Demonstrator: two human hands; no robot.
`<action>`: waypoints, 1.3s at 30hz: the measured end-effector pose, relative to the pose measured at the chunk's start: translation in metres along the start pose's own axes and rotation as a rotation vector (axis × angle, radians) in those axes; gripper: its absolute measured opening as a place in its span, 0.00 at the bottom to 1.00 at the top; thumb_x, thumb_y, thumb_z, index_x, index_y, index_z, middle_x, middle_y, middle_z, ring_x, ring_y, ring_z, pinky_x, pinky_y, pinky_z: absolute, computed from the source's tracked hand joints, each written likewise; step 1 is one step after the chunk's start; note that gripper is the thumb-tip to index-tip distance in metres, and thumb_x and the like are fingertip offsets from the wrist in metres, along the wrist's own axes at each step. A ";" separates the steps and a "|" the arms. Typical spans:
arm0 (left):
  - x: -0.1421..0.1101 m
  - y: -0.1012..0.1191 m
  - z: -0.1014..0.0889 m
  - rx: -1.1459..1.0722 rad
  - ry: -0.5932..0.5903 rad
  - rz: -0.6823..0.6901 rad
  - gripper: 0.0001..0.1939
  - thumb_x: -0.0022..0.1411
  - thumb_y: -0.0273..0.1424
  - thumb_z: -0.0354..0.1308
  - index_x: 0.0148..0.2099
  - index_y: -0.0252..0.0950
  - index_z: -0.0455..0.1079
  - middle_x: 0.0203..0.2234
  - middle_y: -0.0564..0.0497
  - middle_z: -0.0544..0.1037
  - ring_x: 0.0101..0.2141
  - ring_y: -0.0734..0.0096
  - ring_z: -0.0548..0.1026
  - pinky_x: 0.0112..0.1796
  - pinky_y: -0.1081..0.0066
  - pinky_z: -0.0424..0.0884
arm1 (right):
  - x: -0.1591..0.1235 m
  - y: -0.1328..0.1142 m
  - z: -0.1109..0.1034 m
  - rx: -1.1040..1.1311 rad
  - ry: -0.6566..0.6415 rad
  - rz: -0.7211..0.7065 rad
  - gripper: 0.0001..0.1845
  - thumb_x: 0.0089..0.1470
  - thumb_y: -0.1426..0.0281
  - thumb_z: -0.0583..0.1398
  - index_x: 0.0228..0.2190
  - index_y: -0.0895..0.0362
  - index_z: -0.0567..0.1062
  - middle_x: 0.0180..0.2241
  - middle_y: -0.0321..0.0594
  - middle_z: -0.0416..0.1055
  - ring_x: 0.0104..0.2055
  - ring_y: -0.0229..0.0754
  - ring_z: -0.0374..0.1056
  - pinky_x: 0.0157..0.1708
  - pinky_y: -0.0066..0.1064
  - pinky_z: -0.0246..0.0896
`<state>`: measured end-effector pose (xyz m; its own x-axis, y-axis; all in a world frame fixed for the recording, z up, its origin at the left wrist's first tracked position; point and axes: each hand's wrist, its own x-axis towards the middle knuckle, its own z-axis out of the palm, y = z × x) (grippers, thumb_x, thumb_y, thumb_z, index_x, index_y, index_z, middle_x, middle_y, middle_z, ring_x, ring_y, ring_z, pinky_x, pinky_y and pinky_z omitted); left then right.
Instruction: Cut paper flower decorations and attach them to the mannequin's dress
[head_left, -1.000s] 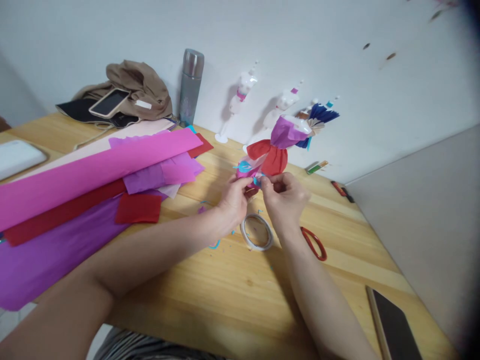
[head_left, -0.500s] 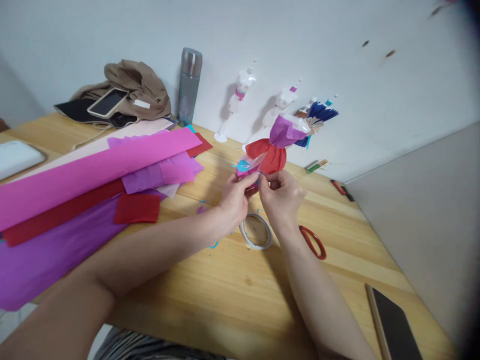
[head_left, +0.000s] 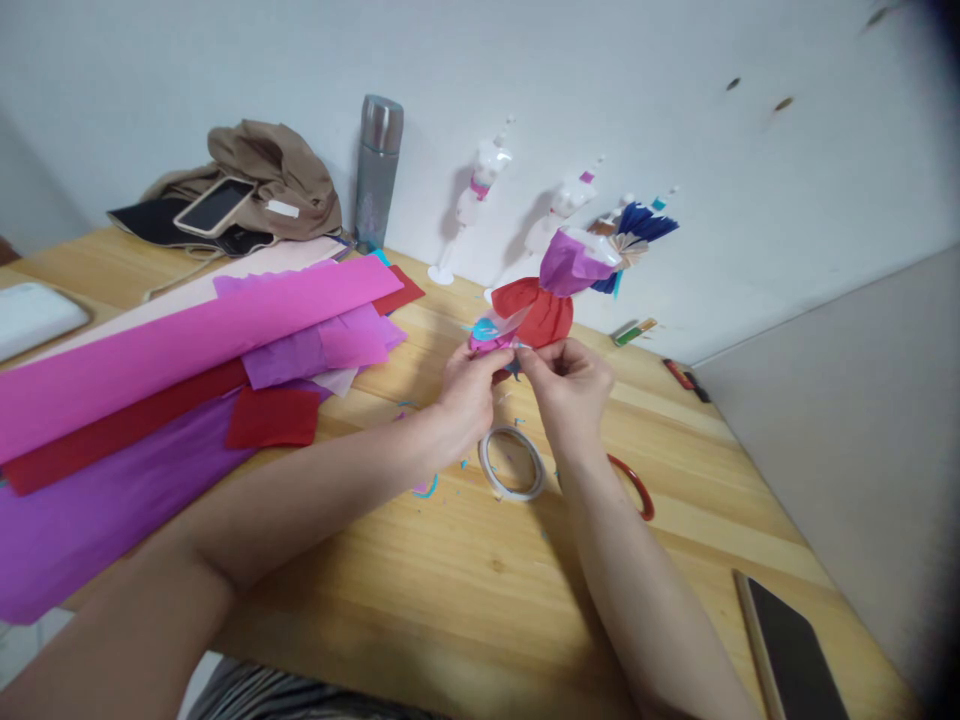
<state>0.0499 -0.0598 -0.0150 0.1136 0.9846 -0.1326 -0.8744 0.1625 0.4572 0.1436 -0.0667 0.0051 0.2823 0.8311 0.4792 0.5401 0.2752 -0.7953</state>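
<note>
In front of me, my left hand (head_left: 471, 385) is closed on a small piece of pink and blue crepe paper (head_left: 491, 338). My right hand (head_left: 574, 375) pinches the near edge of that piece, its fingertips meeting those of my left. Just behind the hands is a small dress form (head_left: 576, 262) in a purple paper bodice and a red gathered paper skirt (head_left: 546, 312); its lower part is hidden. Below my hands a roll of white tape (head_left: 512, 490) lies flat on the wooden table (head_left: 450, 590). Red-handled scissors (head_left: 637, 492) are partly covered by my right forearm.
Crepe paper sheets (head_left: 187, 335) spread over the left. At the wall stand a grey flask (head_left: 377, 175), white dress forms (head_left: 472, 195) and a blue paper fan (head_left: 645, 225). A brown cloth bag (head_left: 289, 175) bears a phone (head_left: 215, 205). A dark phone (head_left: 791, 650) lies front right.
My right fingertips have shifted slightly along the crepe paper piece, and the paper has tilted a little. The right forearm now covers more of the scissors. Otherwise the scene looks the same.
</note>
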 end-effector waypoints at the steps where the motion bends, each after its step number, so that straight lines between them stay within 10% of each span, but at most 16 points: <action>1: -0.001 0.001 0.001 -0.001 0.009 -0.002 0.09 0.51 0.17 0.63 0.32 0.36 0.72 0.26 0.55 0.76 0.30 0.74 0.73 0.42 0.70 0.67 | 0.002 0.002 -0.001 0.059 -0.012 0.018 0.13 0.42 0.61 0.64 0.18 0.53 0.68 0.16 0.30 0.63 0.20 0.36 0.55 0.21 0.30 0.52; 6: -0.004 0.003 0.003 -0.004 0.007 -0.017 0.09 0.51 0.18 0.64 0.32 0.36 0.72 0.27 0.54 0.76 0.30 0.75 0.72 0.42 0.69 0.67 | 0.003 0.008 -0.007 0.259 -0.045 0.020 0.17 0.49 0.58 0.61 0.17 0.52 0.66 0.14 0.28 0.56 0.18 0.35 0.52 0.22 0.31 0.52; 18: 0.000 -0.003 -0.001 -0.023 -0.013 -0.013 0.10 0.51 0.16 0.61 0.32 0.35 0.71 0.26 0.54 0.75 0.29 0.75 0.72 0.40 0.70 0.66 | -0.010 0.010 -0.006 0.055 -0.097 -0.163 0.11 0.55 0.66 0.60 0.32 0.57 0.82 0.31 0.42 0.81 0.33 0.44 0.75 0.36 0.38 0.69; 28: -0.004 0.001 0.000 0.007 -0.029 -0.007 0.09 0.52 0.16 0.63 0.33 0.35 0.73 0.28 0.53 0.76 0.30 0.75 0.72 0.39 0.71 0.65 | 0.002 0.007 -0.008 0.478 -0.255 0.202 0.13 0.47 0.57 0.62 0.29 0.53 0.78 0.13 0.23 0.46 0.16 0.33 0.38 0.19 0.31 0.35; 39: -0.001 -0.001 -0.004 -0.025 -0.017 -0.013 0.08 0.53 0.17 0.64 0.32 0.35 0.74 0.28 0.52 0.78 0.31 0.74 0.74 0.41 0.70 0.67 | -0.002 0.010 -0.008 0.288 -0.178 0.071 0.11 0.48 0.60 0.63 0.30 0.54 0.81 0.15 0.27 0.57 0.21 0.38 0.57 0.25 0.32 0.54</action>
<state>0.0490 -0.0610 -0.0193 0.1329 0.9834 -0.1234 -0.8841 0.1739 0.4337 0.1546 -0.0694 -0.0012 0.1543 0.9174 0.3668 0.2709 0.3177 -0.9086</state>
